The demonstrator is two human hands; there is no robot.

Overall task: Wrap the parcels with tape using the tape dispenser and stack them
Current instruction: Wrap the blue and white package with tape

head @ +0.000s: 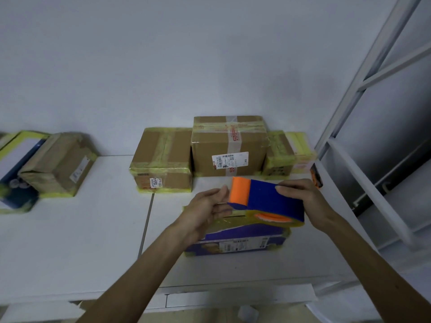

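Two forearms are seen nearest, reaching in over the white table. The tape dispenser is held just above the purple box, which lies mid-table on the near side. The right hand is wrapped round the blue body at its rear, fingers curled over the top. The left hand is placed at the orange front end, fingers half curled. Whether a tape end is pinched cannot be told. Yellowish tape is already visible on the purple box's edges. Taped brown boxes are lined up far side against the wall, and more boxes are parked far left. Dispenser is judged light, rigid plastic: best gripped by the blue body, fingers kept off the cutter end. Box is judged light cardboard, stiff at edges, soft mid-panel, slick where taped, so best lifted by both short ends for stacking.
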